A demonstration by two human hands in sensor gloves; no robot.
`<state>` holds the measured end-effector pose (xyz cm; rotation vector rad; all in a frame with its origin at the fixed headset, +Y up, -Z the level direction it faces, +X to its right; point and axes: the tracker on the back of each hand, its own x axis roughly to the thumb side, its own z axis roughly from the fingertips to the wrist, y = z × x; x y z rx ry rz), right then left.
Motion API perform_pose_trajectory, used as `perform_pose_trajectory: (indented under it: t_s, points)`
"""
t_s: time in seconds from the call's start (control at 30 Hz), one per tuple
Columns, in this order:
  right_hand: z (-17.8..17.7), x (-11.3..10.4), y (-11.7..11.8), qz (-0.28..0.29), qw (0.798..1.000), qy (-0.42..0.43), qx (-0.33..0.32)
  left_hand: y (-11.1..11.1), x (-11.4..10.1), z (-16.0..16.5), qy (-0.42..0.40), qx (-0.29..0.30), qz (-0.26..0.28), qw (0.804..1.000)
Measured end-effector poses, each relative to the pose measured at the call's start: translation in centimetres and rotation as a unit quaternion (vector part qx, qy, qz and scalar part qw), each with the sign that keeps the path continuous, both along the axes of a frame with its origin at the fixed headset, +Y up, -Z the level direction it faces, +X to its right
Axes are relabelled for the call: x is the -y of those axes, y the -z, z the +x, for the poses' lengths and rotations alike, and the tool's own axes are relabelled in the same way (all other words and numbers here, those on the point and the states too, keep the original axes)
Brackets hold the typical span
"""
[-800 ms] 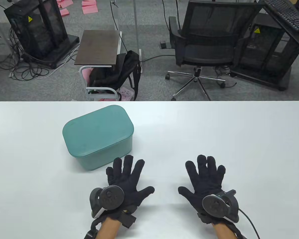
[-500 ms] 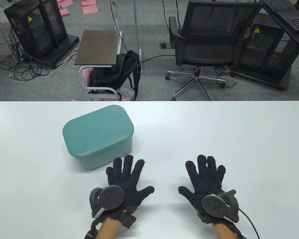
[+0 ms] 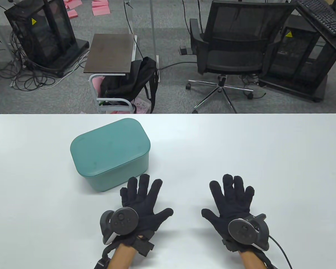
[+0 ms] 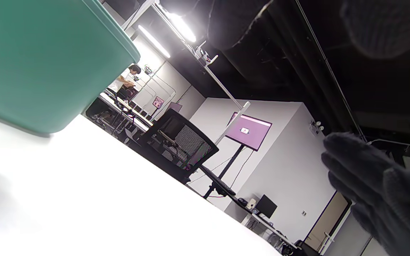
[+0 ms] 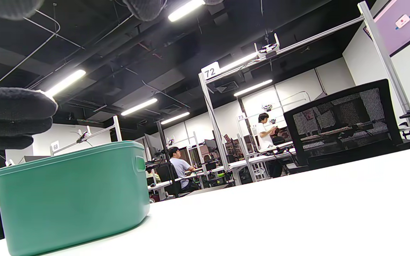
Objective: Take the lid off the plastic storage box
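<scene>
The plastic storage box (image 3: 112, 157) sits on the white table (image 3: 240, 145), left of the middle and turned at a slant to the table's edges. It is a teal-green tub with rounded corners and smooth, plain walls that narrow a little toward the base. Its lid (image 3: 109, 145), the same teal, is still on, lying flat and level across the top, with a thin rim showing around its edge. From the right wrist view the box (image 5: 73, 199) stands upright with its bottom flat on the tabletop, and a small rectangular recess shows high on one end wall, just under the lid's rim (image 5: 66, 153).
</scene>
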<state>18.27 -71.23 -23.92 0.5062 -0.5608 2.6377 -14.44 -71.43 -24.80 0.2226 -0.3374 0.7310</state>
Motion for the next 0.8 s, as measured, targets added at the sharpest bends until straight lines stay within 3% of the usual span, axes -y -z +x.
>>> perform_pose_trajectory:
  t_s: [0.3, 0.53, 0.67, 0.8]
  points:
    - [0.1, 0.3, 0.3, -0.010, 1.000, -0.004, 0.005, 0.7, -3.2, -3.0, -0.097, -0.018, -0.006, 0.995]
    - [0.2, 0.3, 0.4, -0.012, 1.000, -0.007, 0.011, 2.2, -5.5, -10.6, -0.213, -0.101, -0.001, 0.972]
    - [0.5, 0.2, 0.4, -0.011, 1.000, -0.004, 0.017, 2.9, -4.2, -15.3, -0.259, -0.193, 0.005, 0.946]
    - [0.7, 0.2, 0.5, -0.011, 1.000, 0.001, 0.022, 3.6, -0.8, -19.3, -0.294, -0.271, -0.052, 0.915]
